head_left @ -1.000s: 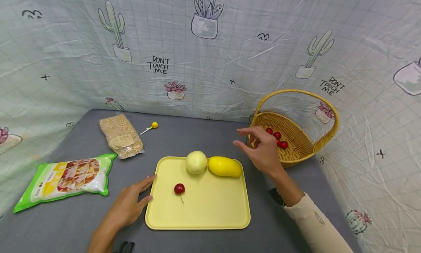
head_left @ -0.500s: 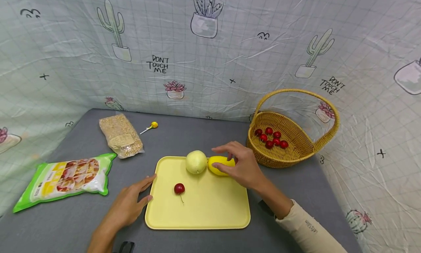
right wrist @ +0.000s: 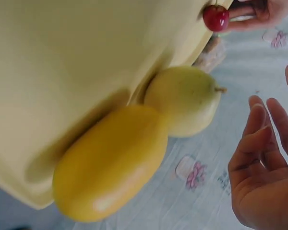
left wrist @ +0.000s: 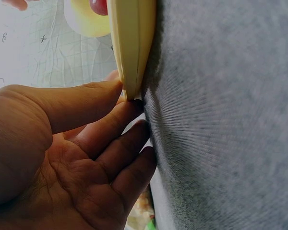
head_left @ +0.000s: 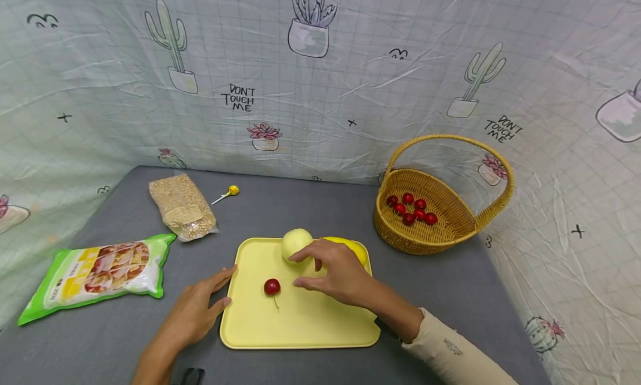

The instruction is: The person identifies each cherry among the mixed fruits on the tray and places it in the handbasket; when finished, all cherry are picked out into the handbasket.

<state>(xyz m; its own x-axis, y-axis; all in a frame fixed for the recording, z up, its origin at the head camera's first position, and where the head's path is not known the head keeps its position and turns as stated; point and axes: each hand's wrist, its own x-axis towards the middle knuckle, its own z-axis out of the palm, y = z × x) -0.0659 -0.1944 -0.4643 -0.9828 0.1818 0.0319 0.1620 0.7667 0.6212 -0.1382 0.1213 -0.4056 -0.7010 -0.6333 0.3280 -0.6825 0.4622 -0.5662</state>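
My left hand rests at the left edge of the pale yellow tray; its thumb and a finger touch the rim, as the left wrist view also shows. Above the tray, my right hand holds nothing, thumb and fingers apart, pointing toward a dark red cherry with a stem. That cherry lies on the tray, apart from the right fingers. Along the tray's far side sit a pale green round fruit and a yellow oblong fruit, partly hidden behind the right hand in the head view.
A wicker basket with a tall handle stands at the back right, several cherries inside. To the left lie a green-edged bag, a clear bag of kernels and a yellow lollipop. A patterned cloth hangs behind the table.
My right hand has moved left and nearer, from beside the basket, past the yellow fruit, to over the tray close to the cherry. The left hand stays at the tray edge.
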